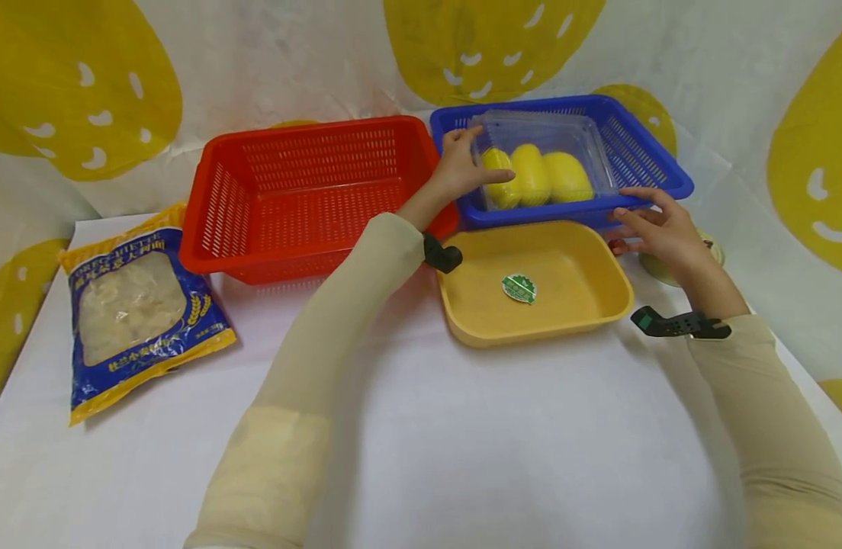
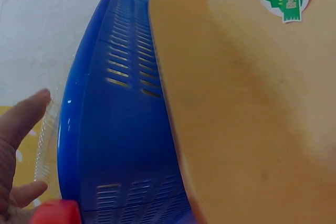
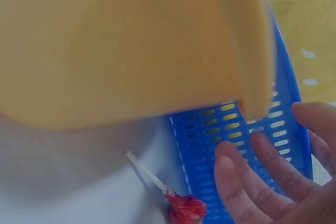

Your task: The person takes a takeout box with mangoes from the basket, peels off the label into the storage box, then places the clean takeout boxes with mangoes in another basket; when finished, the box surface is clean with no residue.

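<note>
A clear plastic box (image 1: 544,130) with three yellow oval fruits (image 1: 531,175) inside sits in the blue basket (image 1: 668,171). My left hand (image 1: 460,166) is at the left end of the box, thumb and fingers spread across it. In the left wrist view, two fingertips (image 2: 39,98) show beside the clear wall, past the blue rim. My right hand (image 1: 664,225) is at the basket's front right, one finger over the rim. Its other fingers (image 3: 268,153) lie loosely bent against the slotted outer wall in the right wrist view.
A yellow tray (image 1: 483,316) with a green sticker stands before the blue basket. To the left are a red basket (image 1: 311,263) and a blue pasta bag (image 1: 139,305). A red-wrapped lollipop (image 3: 186,208) and a round pale thing (image 1: 661,268) lie near my right hand.
</note>
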Motion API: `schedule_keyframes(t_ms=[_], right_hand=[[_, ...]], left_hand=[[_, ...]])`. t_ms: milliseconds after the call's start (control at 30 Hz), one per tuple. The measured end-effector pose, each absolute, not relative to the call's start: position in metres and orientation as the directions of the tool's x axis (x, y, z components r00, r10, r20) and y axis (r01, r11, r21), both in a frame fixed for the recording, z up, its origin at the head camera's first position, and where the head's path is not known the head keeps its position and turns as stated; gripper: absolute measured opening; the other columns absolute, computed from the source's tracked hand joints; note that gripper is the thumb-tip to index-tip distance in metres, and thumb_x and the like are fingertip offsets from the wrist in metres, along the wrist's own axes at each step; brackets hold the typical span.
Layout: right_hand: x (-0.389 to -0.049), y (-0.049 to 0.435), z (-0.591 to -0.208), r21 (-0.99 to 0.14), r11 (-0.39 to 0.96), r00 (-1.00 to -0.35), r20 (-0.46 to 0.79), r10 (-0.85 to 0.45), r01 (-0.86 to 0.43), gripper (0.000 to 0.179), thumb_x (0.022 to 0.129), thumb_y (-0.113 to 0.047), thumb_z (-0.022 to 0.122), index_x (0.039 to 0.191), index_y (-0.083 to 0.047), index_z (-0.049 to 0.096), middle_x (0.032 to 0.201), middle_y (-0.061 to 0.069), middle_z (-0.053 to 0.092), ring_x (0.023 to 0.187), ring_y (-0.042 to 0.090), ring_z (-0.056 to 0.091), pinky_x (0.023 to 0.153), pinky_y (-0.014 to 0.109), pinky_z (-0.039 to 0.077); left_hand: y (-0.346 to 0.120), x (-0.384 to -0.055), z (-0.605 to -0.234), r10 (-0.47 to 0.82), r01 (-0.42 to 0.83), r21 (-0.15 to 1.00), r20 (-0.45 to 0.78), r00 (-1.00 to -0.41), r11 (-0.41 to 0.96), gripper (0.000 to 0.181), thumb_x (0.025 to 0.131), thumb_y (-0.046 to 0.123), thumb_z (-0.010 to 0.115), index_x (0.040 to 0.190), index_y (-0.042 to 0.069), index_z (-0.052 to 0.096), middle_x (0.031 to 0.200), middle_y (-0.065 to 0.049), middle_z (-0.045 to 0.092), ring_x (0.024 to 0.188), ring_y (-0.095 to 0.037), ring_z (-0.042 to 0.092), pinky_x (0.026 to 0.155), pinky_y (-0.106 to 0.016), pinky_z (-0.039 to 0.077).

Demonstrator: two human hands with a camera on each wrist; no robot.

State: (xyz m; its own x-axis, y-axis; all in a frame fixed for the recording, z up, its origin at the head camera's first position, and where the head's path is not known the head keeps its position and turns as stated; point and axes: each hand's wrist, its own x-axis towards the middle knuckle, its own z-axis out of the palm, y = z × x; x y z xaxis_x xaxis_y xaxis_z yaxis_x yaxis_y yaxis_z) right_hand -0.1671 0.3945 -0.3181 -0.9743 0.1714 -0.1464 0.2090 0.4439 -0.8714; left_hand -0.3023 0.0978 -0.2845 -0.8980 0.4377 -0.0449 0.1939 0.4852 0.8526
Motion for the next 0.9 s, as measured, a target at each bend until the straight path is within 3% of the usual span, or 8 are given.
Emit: schedule_keyframes(t_ms=[100, 267, 333, 433, 533, 633, 900], right_hand=[[-0.167, 0.394, -0.318, -0.866, 0.453, -0.974, -0.148, 0.169, 0.211, 0.06, 0.093, -0.043, 0.059, 0.146, -0.026, 0.037, 0.1, -0.017, 0.06, 0.082, 0.004, 0.068, 0.068, 0.02, 0.057], [-0.166, 0.396, -0.321, -0.862, 0.468, -0.978, -0.132, 0.163, 0.195, 0.06, 0.092, -0.046, 0.058, 0.146, -0.027, 0.038, 0.101, -0.017, 0.059, 0.083, 0.004, 0.068, 0.069, 0.02, 0.057], [-0.167, 0.398, -0.323, -0.877, 0.441, -0.977, -0.131, 0.165, 0.192, 0.058, 0.093, -0.042, 0.059, 0.146, -0.025, 0.039, 0.102, -0.014, 0.06, 0.082, 0.006, 0.069, 0.067, 0.022, 0.057], [-0.167, 0.398, -0.323, -0.878, 0.443, -0.98, -0.123, 0.158, 0.181, 0.059, 0.094, -0.04, 0.059, 0.147, -0.023, 0.038, 0.103, -0.012, 0.06, 0.082, 0.007, 0.069, 0.067, 0.023, 0.058], [-0.165, 0.395, -0.322, -0.867, 0.468, -0.982, -0.117, 0.145, 0.172, 0.06, 0.095, -0.042, 0.058, 0.148, -0.024, 0.036, 0.103, -0.014, 0.06, 0.083, 0.005, 0.068, 0.069, 0.022, 0.057], [-0.164, 0.394, -0.321, -0.868, 0.463, -0.981, -0.127, 0.145, 0.181, 0.06, 0.095, -0.041, 0.059, 0.148, -0.026, 0.035, 0.101, -0.015, 0.061, 0.083, 0.005, 0.068, 0.068, 0.022, 0.057], [-0.164, 0.393, -0.322, -0.859, 0.481, -0.981, -0.12, 0.149, 0.178, 0.059, 0.096, -0.041, 0.057, 0.148, -0.025, 0.035, 0.099, -0.018, 0.06, 0.083, 0.004, 0.067, 0.068, 0.021, 0.057]], left_hand=[[0.097, -0.301, -0.283, 0.479, 0.203, 0.85, -0.065, -0.875, 0.487, 0.1, 0.08, 0.04, 0.078, 0.157, 0.018, 0.019, 0.161, -0.004, 0.004, 0.145, -0.015, 0.02, 0.111, -0.022, 0.033], [0.098, -0.3, -0.284, 0.536, 0.265, 0.821, -0.058, -0.842, 0.505, 0.102, 0.08, 0.041, 0.079, 0.157, 0.016, 0.017, 0.161, -0.004, 0.012, 0.12, -0.016, 0.046, 0.106, -0.019, 0.037], [0.098, -0.301, -0.285, 0.553, 0.286, 0.815, -0.051, -0.832, 0.505, 0.101, 0.08, 0.04, 0.078, 0.157, 0.015, 0.019, 0.161, -0.005, 0.017, 0.108, -0.016, 0.05, 0.104, -0.019, 0.04], [0.099, -0.302, -0.286, 0.565, 0.315, 0.798, -0.038, -0.824, 0.514, 0.097, 0.081, 0.039, 0.077, 0.156, 0.013, 0.021, 0.16, -0.004, 0.023, 0.115, -0.016, 0.049, 0.106, -0.019, 0.038], [0.1, -0.303, -0.286, 0.571, 0.334, 0.775, -0.042, -0.82, 0.536, 0.094, 0.083, 0.04, 0.075, 0.156, 0.012, 0.022, 0.16, -0.003, 0.024, 0.135, -0.015, 0.037, 0.112, -0.021, 0.031], [0.103, -0.303, -0.286, 0.573, 0.342, 0.755, -0.055, -0.817, 0.56, 0.092, 0.085, 0.04, 0.074, 0.156, 0.011, 0.023, 0.16, -0.003, 0.026, 0.144, -0.014, 0.028, 0.115, -0.022, 0.026], [0.11, -0.297, -0.282, 0.529, 0.326, 0.684, -0.104, -0.842, 0.653, 0.086, 0.088, 0.039, 0.071, 0.154, 0.01, 0.025, 0.15, -0.006, 0.043, 0.133, -0.016, 0.044, 0.108, -0.023, 0.038]])
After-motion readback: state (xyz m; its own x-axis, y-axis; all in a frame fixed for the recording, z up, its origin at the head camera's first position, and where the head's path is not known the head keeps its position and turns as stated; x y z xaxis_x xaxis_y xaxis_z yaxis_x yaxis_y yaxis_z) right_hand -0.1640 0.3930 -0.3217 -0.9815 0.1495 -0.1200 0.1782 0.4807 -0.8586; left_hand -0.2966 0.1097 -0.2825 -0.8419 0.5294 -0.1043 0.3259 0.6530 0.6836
